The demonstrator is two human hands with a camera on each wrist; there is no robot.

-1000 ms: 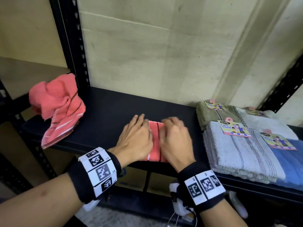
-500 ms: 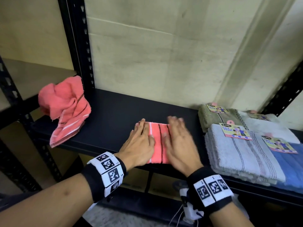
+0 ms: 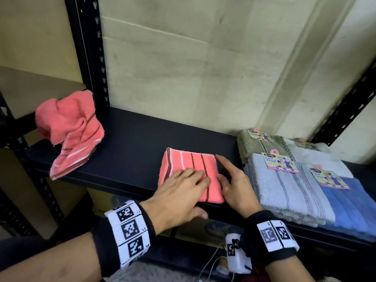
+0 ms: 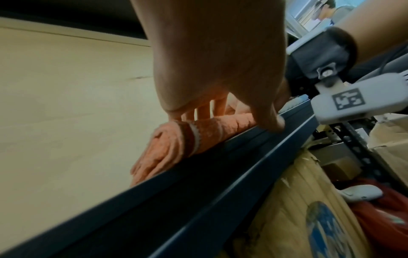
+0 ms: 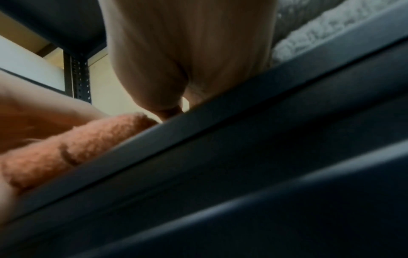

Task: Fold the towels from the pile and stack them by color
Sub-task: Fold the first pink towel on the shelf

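Pressing my left hand [image 3: 179, 192] flat on the folded coral-pink terry towel with dark and white stripes [image 3: 189, 171], I keep its fingers straight and slightly spread across the top layer, the thumb down at the front lip of the black metal shelf [image 3: 132, 143]. My right hand [image 3: 234, 184] sits against the towel's right edge, fingers loosely extended along that side; I cannot tell whether any fingertip is tucked under the cloth. The towel lies near the shelf's front edge, between the crumpled coral-pink towel [image 3: 71, 131] at the far left and the stacks of folded towels on the right.

I judge the fold itself finished and this the squaring-up step: flattening the layers and nudging the edge straight. Next, this piece needs a place of its own, since the grey striped folded towel [image 3: 289, 190], the blue folded towel [image 3: 354, 206] and the olive-green folded towel [image 3: 256, 145] beside it are other colours. After that the crumpled one at the left wants shaking out and folding, then setting on top of this one, edges matched so the thick pile does not slump.
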